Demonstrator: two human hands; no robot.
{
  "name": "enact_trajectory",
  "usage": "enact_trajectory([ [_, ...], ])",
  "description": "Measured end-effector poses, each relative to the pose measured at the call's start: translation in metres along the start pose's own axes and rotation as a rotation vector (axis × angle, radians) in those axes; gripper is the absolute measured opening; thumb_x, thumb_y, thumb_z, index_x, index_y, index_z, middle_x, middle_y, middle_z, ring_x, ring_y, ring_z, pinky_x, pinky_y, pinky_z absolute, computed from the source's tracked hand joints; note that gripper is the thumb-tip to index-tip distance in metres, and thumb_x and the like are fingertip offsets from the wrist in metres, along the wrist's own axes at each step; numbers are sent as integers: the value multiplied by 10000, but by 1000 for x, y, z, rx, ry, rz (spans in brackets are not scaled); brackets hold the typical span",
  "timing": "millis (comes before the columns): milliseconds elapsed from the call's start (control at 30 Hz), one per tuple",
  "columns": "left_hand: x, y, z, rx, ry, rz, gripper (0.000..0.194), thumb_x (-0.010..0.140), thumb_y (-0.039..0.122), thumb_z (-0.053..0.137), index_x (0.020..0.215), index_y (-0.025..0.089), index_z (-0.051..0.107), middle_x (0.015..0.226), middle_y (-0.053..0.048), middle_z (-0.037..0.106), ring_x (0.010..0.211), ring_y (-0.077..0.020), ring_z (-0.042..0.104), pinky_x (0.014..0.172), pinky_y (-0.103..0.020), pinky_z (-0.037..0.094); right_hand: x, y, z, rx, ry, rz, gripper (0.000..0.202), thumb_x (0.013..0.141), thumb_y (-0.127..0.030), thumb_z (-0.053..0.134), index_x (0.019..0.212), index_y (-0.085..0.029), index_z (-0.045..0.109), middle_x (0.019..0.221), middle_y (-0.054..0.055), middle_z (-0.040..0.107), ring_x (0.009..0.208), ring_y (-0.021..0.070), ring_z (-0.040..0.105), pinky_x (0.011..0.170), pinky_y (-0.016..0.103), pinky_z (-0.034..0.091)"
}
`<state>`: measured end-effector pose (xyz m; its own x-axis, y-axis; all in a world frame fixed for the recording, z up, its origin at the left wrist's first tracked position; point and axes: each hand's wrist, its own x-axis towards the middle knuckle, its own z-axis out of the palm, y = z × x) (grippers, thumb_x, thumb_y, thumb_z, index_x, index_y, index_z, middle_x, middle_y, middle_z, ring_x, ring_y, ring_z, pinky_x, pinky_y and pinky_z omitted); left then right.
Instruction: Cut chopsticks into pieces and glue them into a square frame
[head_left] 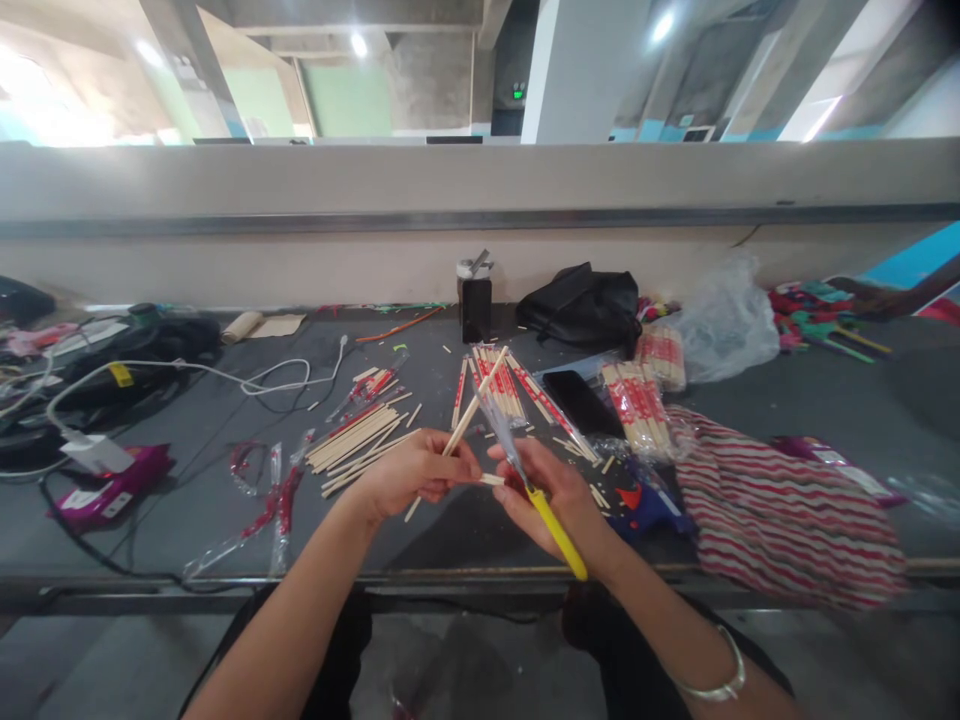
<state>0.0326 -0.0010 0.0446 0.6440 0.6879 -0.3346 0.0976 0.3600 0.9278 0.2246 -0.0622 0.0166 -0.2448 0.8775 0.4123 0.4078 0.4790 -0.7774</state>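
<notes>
My left hand [424, 468] is closed around a pair of wooden chopsticks [480, 392], which slant up to the right over the table. Its fingertips also meet a short piece of wooden stick [492, 480] between the two hands. In my right hand [551, 490] lies a pair of scissors with a yellow handle [556, 532], blades pointing up and left near the chopsticks. The right fingertips touch the short piece as well. Loose chopsticks [358, 440] lie left of my left hand, and chopsticks in red-printed wrappers [499, 385] lie beyond both hands.
Torn wrappers [281, 505] and a white charging cable [217, 370] are at the left. Cut stick bits surround a black phone [581, 402]. Wrapped chopstick bundles [637, 410], a striped cloth [787, 510] and a plastic bag [731, 320] are right. A black bag [581, 305] sits behind.
</notes>
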Motion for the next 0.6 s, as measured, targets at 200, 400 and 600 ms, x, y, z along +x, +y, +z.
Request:
enact_trajectory([
  [200, 0, -2, 0, 35, -13, 17, 171, 622, 240, 739, 661, 134, 611, 470, 84, 368, 387, -15, 246, 390, -192, 117, -3, -1, 2, -94, -64, -79, 285, 822, -182, 537, 1102, -232, 523, 817, 5, 630, 669, 132, 596, 668, 240, 485],
  [400, 2, -3, 3, 57, 28, 4, 197, 627, 261, 733, 660, 136, 585, 477, 81, 381, 390, -15, 244, 384, -184, 127, 1, -4, 1, -53, -83, -75, 266, 829, -145, 501, 1081, -232, 510, 831, 5, 642, 687, 130, 622, 672, 228, 487],
  [600, 3, -4, 3, 17, -15, -14, 228, 628, 269, 758, 650, 123, 584, 471, 72, 404, 385, -10, 268, 383, -175, 140, 2, -7, 1, 31, -17, -52, 239, 795, -107, 510, 997, -235, 524, 678, -41, 591, 582, 112, 604, 566, 201, 470],
])
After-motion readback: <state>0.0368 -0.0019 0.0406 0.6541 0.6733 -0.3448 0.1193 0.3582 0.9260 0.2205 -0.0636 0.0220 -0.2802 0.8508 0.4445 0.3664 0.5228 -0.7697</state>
